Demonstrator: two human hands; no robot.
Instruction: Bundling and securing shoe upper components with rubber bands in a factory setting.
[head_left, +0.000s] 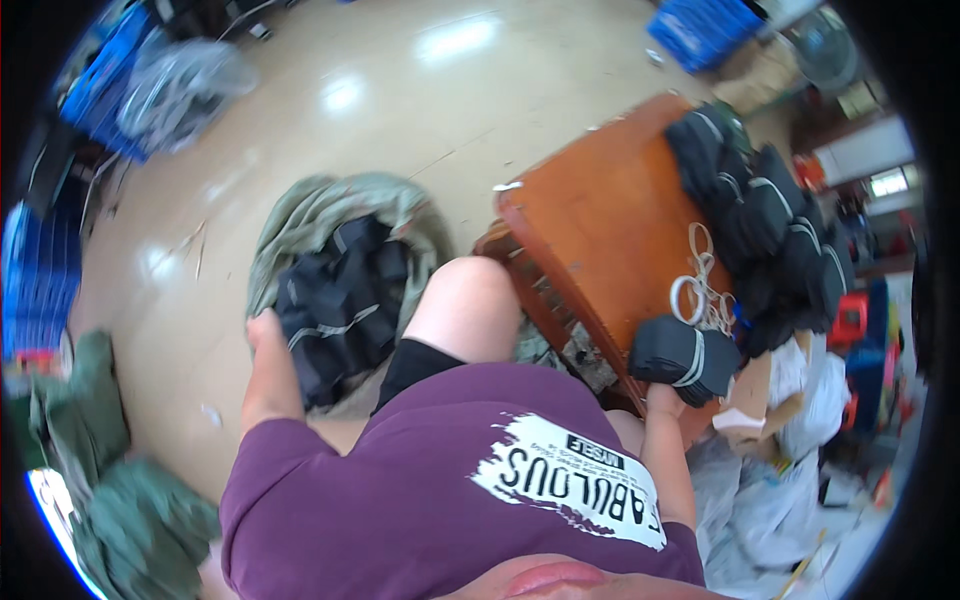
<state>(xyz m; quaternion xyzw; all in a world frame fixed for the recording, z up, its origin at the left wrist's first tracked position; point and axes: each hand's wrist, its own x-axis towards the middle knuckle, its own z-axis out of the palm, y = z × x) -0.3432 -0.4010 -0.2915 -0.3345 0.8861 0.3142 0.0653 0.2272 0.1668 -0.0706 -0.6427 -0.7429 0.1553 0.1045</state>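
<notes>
A green cloth sack [290, 215], its mouth rolled open, sits on the floor to the left. Inside it lie several black folded fabric bundles [335, 300], some tied with pale bands. My left hand [264, 330] is closed on the sack's near left rim; its fingertips are partly hidden. On the right, my right hand [664, 400] grips the near side of a black tied fabric bundle [660, 347] at the near corner of a brown wooden table [590, 220]. The fingers under that bundle are mostly hidden. White string loops [705, 290] and a white ring [687, 300] lie just beyond it.
More black bundles [765, 215] are heaped along the table's right side. An open cardboard box [748, 410] and white plastic bags [770, 510] stand at the lower right. Green cloth sacks [140, 520] lie at the lower left. Blue crates [700, 32] stand farther off.
</notes>
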